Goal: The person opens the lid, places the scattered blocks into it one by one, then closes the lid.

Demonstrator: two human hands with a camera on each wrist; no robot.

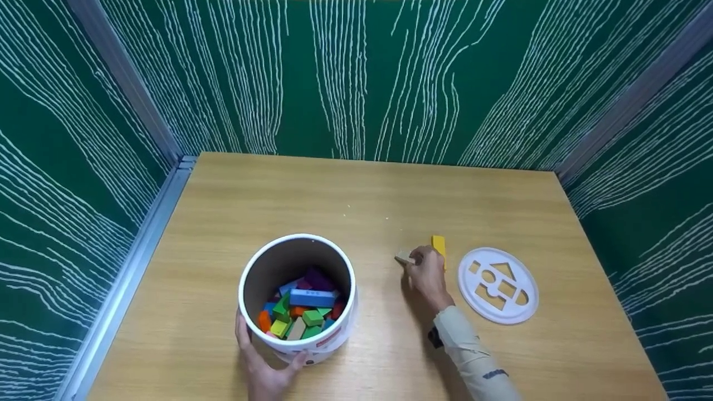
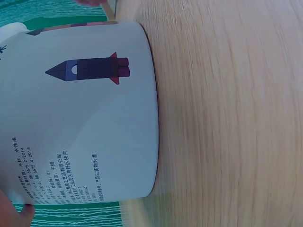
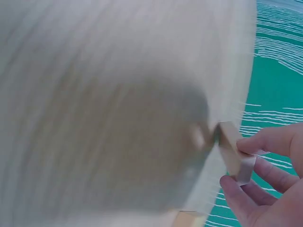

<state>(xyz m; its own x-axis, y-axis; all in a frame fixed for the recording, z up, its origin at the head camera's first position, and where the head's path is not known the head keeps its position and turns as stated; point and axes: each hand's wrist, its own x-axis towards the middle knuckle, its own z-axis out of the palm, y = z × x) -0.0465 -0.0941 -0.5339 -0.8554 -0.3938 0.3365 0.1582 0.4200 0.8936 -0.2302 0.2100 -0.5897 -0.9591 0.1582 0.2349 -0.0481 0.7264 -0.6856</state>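
Note:
A white round bucket [image 1: 262,278] stands on the table, full of colored wooden blocks [image 1: 312,298] in its lower part. My left hand [image 1: 267,373] holds the bucket at its near left side, thumb on the front and fingers along the left wall. In the left wrist view the bucket's printed wall [image 2: 94,123] shows a rocket picture and lines of text. To the right of the bucket, my right hand [image 1: 429,275] pinches a plain wood block [image 3: 233,153] between thumb and fingers, close over the table. A yellow block [image 1: 439,245] lies just beyond that hand.
A white lid [image 1: 504,317] with cut-out shapes lies on the table [image 1: 278,189] to the right of my right hand. Green walls [image 1: 340,83] with white lines enclose the back and both sides. A metal rail [image 1: 133,245] runs along the left edge.

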